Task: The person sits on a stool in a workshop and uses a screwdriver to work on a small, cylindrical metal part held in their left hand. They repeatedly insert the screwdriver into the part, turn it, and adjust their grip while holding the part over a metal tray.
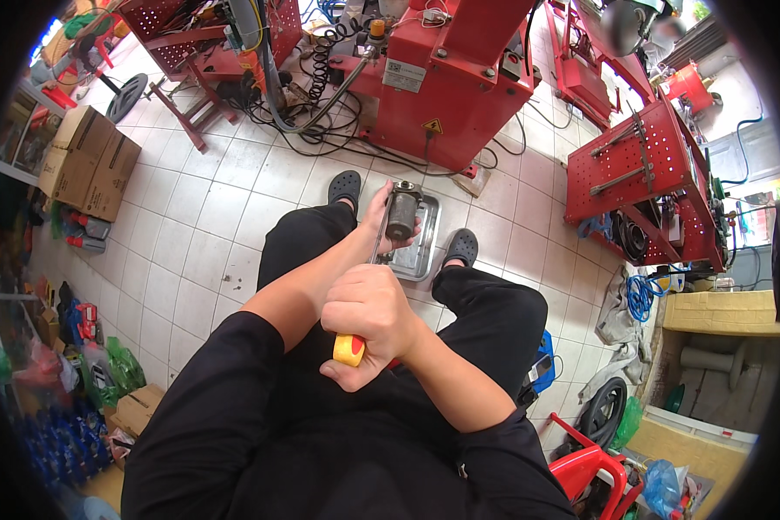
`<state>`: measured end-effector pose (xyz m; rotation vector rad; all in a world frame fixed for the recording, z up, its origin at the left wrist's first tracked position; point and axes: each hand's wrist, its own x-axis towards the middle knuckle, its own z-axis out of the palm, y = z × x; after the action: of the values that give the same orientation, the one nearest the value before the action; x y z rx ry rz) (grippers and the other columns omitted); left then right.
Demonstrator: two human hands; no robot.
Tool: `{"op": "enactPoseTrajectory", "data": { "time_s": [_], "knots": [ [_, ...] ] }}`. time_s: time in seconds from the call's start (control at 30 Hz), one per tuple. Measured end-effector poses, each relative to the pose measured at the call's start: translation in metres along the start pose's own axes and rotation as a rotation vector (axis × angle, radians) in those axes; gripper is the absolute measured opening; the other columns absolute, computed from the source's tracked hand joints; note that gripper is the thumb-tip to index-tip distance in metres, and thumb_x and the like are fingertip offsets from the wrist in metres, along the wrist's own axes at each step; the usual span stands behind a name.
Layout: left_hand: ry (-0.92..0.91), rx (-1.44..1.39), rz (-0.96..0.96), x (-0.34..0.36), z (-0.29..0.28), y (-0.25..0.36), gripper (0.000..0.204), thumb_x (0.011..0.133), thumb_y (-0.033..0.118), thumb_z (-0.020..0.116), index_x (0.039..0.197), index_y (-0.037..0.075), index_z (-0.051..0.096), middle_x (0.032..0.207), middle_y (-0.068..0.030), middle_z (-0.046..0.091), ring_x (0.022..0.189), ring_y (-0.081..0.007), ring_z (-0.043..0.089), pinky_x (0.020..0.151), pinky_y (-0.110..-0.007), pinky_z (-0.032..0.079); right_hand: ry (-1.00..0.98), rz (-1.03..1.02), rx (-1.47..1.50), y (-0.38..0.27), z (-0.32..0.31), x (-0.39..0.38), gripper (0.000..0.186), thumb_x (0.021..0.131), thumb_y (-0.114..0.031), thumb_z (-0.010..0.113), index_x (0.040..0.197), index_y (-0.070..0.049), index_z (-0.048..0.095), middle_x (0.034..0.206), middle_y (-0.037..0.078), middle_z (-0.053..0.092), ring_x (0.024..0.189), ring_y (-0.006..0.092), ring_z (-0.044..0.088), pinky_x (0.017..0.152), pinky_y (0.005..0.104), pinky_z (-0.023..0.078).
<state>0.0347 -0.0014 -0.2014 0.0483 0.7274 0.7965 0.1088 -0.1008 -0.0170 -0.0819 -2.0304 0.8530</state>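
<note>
Nearest the camera, wears a black top point(364, 472) filling 6 o'clock, with knees apart and dark clogs point(462, 247) planted on pale square floor tiles point(234, 208) with thin grout lines. Sits facing a bulky red machine point(459, 95) between 12 and 1 o'clock, among black cables point(334, 139) and hoses strewn across the tiles. Has a cardboard box point(91, 165) at 10 o'clock, a green plastic bag point(123, 366) at 8, a perforated red stand point(620, 160) at 2, a coil of blue hose point(641, 296) at 3 and a black tyre point(604, 412) at 4. Just above centre, toward 12, cradles a metal cylinder point(402, 214) in the left hand point(378, 212), over a shallow metal tray point(429, 247) between the feet. Dull grey and scuffed, with a flanged end toward 12 and a darker end toward 6. At centre, clenches the right hand point(373, 316) around a yellow-and-red tool handle point(348, 349), with a slim shaft point(378, 246) pointing toward the cylinder; cannot tell whether touching it.
</note>
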Motion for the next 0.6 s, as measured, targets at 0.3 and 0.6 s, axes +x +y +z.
{"op": "enactPoseTrajectory", "data": {
  "time_s": [0.3, 0.6],
  "knots": [
    [0.031, -0.029, -0.003, -0.006, 0.008, -0.001, 0.067, 0.081, 0.070, 0.034, 0.097, 0.009, 0.058, 0.078, -0.0097, 0.060, 0.067, -0.0231, 0.059, 0.055, -0.036, 0.049, 0.019, -0.007, 0.012, 0.001, -0.003, 0.000, 0.033, 0.052, -0.032, 0.066, 0.058, -0.008, 0.044, 0.052, 0.003, 0.041, 0.043, 0.0228, 0.044, 0.040, 0.0320, 0.033],
    [-0.001, -0.037, -0.036, 0.003, -0.001, -0.003, 0.071, 0.077, 0.074, 0.035, 0.099, 0.011, 0.058, 0.079, -0.0105, 0.061, 0.068, -0.0260, 0.061, 0.057, -0.040, 0.049, 0.018, 0.003, 0.011, 0.000, -0.003, 0.000, 0.033, 0.053, -0.032, 0.067, 0.058, -0.009, 0.044, 0.052, 0.003, 0.041, 0.043, 0.0228, 0.043, 0.040, 0.0319, 0.033]
  ]
}}
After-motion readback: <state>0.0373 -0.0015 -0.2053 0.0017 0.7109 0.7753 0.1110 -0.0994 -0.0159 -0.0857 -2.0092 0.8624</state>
